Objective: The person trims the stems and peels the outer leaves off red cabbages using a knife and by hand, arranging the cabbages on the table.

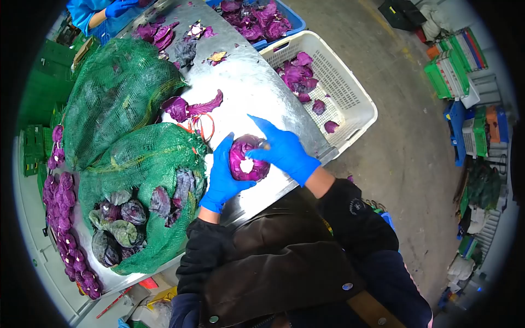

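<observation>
A red cabbage [242,170] with a pale cut stem end facing up sits near the table's front edge. My left hand [222,178], in a blue glove, is wrapped round its left and lower side. On its right, my right hand [286,154], also gloved in blue, has its thumb against the cabbage. The right forefinger is stretched out while the other fingers curl. A small brownish end of something shows at those fingers; its kind cannot be made out. Loose purple leaves [205,107] and an orange-red cord [203,127] lie just beyond.
Green mesh sacks [117,90] of cabbages cover the left of the metal table [240,71]; one spills unpeeled heads [131,212]. Purple heads [60,202] line the far left edge. A white crate [350,90] and a blue crate [298,23] hold leaves. Another person's gloved hand [119,7] is at top left.
</observation>
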### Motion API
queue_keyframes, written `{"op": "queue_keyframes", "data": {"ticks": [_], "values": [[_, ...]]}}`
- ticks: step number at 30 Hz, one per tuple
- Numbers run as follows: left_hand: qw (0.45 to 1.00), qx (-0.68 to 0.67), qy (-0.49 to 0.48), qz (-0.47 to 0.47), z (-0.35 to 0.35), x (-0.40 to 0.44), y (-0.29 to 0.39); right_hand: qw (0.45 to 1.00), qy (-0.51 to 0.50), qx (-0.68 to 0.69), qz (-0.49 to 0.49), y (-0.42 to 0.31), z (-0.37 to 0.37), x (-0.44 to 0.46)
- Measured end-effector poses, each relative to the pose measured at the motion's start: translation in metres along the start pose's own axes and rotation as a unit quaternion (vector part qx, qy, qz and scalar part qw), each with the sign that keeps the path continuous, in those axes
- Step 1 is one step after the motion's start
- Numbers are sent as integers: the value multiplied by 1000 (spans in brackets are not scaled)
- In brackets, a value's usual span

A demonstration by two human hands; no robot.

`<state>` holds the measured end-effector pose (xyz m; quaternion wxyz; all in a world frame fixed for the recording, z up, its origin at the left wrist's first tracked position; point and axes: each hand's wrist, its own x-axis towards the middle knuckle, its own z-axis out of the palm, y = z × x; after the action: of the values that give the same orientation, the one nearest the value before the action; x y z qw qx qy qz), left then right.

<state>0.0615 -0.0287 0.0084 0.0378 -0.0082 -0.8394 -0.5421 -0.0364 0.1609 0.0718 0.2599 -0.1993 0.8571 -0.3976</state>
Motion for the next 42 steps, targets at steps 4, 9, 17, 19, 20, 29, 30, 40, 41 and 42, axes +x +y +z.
{"op": "queue_keyframes", "data": {"ticks": [4, 9, 17, 19, 20, 29, 30, 40, 41, 42], "values": [[992, 125, -20, -19, 3, 4, 0, 985, 30, -27, -169, 3, 12, 21], [990, 72, 62, -100, 19, 0, 5, 958, -84, -182, -204, -2, 2, 46], [989, 74, 79, -105, 14, -12, -2, 979, 67, -116, -156, 31, -5, 62], [989, 65, 73, -113, 9, -11, -9, 983, -22, -146, -112, 10, -27, 21], [990, 39, 70, -116, 9, -9, -10, 972, -90, -187, -109, 15, -35, 9], [988, 115, 69, -80, 12, -11, 8, 995, 50, -58, -64, 51, -29, 19], [988, 106, 75, -82, 12, -11, 8, 996, 13, -86, 15, 32, -13, 16], [977, -131, 159, -60, -11, -56, -5, 983, 145, 13, 111, 96, 22, 49], [968, -163, 182, -64, -13, -57, -7, 980, 147, 38, 125, 94, 15, 37], [967, -161, 188, -64, -14, -56, -4, 986, 131, -21, 102, 96, 7, 31]]}}
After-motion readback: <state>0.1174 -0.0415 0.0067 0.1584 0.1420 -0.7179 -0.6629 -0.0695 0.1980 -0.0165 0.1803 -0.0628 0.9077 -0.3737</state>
